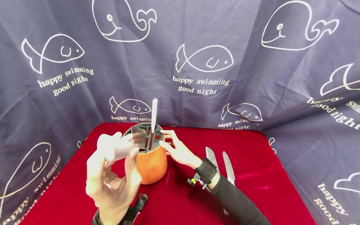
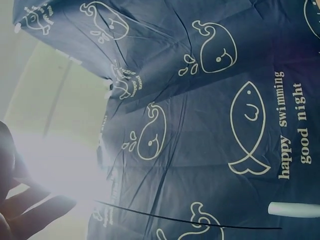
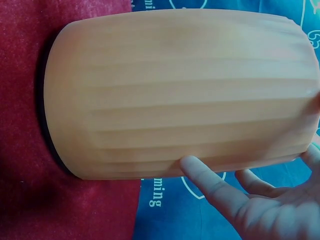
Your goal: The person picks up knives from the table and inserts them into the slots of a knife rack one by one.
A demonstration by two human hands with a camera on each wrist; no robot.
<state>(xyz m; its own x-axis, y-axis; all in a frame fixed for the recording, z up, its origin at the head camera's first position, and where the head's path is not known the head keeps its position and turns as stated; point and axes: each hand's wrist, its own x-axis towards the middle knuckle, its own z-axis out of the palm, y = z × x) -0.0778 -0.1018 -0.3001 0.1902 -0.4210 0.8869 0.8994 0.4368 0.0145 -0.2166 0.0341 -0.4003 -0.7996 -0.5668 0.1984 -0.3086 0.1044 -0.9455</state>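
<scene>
My left hand (image 1: 113,178) holds a broad-bladed knife by its pale handle, mostly hidden by fingers and glare. The knife's blade (image 1: 138,137) is over the left side of an orange knife holder (image 1: 153,165); whether its tip enters a slot is unclear. Edge-on, the blade (image 2: 187,218) is a thin dark line in the left wrist view. My right hand (image 1: 180,151) touches the holder's right rim, its fingers mostly straight. One finger rests along the ribbed side (image 3: 175,95) in the right wrist view. Another knife's white handle (image 1: 154,115) stands upright from the slotted dark top.
Two knives lie on the red cloth (image 1: 253,187) to the right: a broad blade (image 1: 212,157) and a pointed blade (image 1: 229,165), partly covered by my right forearm. A blue-grey curtain (image 1: 197,103) with white fish and whales surrounds the table behind and at both sides.
</scene>
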